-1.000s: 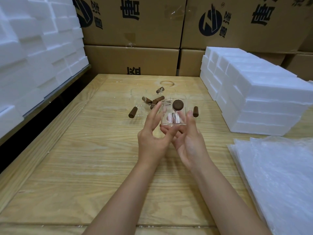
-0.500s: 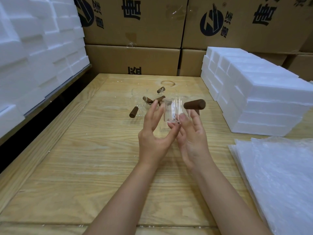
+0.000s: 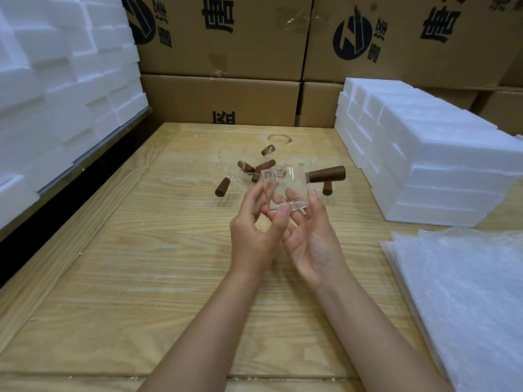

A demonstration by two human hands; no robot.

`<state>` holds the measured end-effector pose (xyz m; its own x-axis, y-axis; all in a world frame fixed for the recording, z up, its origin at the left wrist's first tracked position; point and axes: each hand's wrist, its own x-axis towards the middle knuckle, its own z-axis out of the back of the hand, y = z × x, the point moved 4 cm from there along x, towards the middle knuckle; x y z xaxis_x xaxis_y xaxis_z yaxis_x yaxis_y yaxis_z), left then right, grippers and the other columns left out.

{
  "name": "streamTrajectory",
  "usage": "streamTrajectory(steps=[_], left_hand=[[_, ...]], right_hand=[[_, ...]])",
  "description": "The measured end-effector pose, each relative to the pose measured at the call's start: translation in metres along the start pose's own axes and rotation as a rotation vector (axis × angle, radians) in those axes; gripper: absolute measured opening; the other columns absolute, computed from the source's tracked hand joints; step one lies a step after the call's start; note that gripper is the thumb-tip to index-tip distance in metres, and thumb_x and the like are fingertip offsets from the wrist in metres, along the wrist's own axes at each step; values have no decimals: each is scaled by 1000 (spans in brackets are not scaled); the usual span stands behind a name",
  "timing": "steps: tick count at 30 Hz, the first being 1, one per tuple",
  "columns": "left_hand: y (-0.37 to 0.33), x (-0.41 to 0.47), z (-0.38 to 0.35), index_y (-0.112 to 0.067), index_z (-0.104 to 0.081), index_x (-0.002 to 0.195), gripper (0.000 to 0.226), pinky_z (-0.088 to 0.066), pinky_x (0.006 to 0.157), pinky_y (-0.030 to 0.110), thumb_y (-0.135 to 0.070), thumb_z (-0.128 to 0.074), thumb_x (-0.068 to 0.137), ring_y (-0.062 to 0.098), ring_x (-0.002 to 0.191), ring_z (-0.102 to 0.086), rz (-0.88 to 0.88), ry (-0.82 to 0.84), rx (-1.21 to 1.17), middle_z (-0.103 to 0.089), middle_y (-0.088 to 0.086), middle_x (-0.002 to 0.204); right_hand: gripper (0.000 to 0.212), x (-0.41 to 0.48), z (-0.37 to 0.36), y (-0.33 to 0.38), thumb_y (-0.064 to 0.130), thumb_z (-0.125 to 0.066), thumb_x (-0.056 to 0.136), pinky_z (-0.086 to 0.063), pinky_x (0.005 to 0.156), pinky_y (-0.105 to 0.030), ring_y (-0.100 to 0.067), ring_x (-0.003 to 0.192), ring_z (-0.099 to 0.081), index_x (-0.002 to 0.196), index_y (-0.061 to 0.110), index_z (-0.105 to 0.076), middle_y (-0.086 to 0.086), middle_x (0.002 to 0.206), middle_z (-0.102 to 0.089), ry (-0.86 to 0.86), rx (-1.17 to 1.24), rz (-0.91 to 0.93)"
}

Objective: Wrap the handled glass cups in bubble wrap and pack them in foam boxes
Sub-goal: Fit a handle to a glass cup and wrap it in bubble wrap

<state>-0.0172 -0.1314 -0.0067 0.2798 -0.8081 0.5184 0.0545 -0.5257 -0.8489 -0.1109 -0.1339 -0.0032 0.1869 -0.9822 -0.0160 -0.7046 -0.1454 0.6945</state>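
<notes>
Cup (image 3: 285, 190) turned, handle (image 3: 327, 174) rightward; left hand (image 3: 254, 239), right hand (image 3: 314, 244) fingers (image 3: 312, 199) pinch it; spares (image 3: 235, 176) behind.

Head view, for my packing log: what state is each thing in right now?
held cup: unwrapped, lifted off the table, wooden handle pointing right.
left hand: fingers pinch the held cup's left side.
right hand: fingers and thumb hold its base and right side.
other cups: unwrapped, clustered on the table.
bubble wrap: flat stack at the right.
foam boxes: stacked at the right.
</notes>
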Motion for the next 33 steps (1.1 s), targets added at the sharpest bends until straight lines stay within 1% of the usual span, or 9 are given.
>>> streamTrajectory(steps=[5,9,13,17,21,24,27,29,33], left_hand=[[1,0,2,-34,-49,121,47,-45,105,35,-43,-65,78,4,122,-55,-8,3,14,-63,-12,123],[1,0,-1,-31,-47,125,51,-44,103,24,-39,-66,78,4,124,-54,-13,34,-2,-61,-13,125],[0,0,1,-26,-46,129,55,-47,101,28,-40,-64,78,7,122,-57,-1,40,-47,-61,-3,128],[-2,3,4,-34,-48,122,57,-51,98,35,-44,-70,71,11,112,-64,45,5,-75,-64,-4,119],[-3,3,5,-29,-49,121,54,-51,97,49,-43,-68,72,17,111,-64,59,-9,-108,-61,9,123],[-4,4,5,-27,-49,121,49,-52,96,42,-42,-64,76,19,108,-64,12,-22,-87,-64,-3,114],[-2,5,7,-28,-52,118,46,-52,87,27,-42,-62,75,19,96,-65,-1,-46,-81,-65,2,102],[-1,5,8,-29,-53,114,46,-53,82,30,-45,-61,71,19,86,-64,19,-56,-73,-65,-15,91],[1,4,7,-27,-53,114,48,-54,77,29,-45,-61,70,2,81,-61,6,-32,-30,-61,-28,89]], right_hand=[[54,0,2,5,40,-60,77,-57,80,-27,-20,87,-69,120,7,-58,-9,110,-63,-59,-53,90],[55,1,2,8,33,-63,76,-57,80,-27,-17,82,-68,125,11,-50,-6,102,-63,-28,-39,126],[32,0,0,7,23,-64,76,-55,80,-22,-10,85,-69,105,17,-51,8,87,-71,57,-111,174],[35,1,2,4,20,-71,68,-54,90,-29,-17,101,-66,101,16,-60,2,105,-63,56,-271,233],[34,0,0,12,16,-73,74,-51,85,-29,-19,98,-61,106,21,-62,-4,108,-64,126,-448,316],[32,-5,1,23,17,-72,76,-50,84,-34,-17,92,-58,106,23,-64,4,99,-66,123,-620,390],[31,-9,1,37,20,-71,76,-53,80,-46,-18,89,-63,105,27,-63,8,92,-68,75,-742,497],[24,-12,3,43,21,-72,76,-54,77,-53,-19,84,-68,94,34,-62,8,80,-68,53,-770,541],[13,-15,3,39,34,-68,79,-57,75,-47,-13,84,-70,81,42,-57,6,81,-72,15,-852,594]])
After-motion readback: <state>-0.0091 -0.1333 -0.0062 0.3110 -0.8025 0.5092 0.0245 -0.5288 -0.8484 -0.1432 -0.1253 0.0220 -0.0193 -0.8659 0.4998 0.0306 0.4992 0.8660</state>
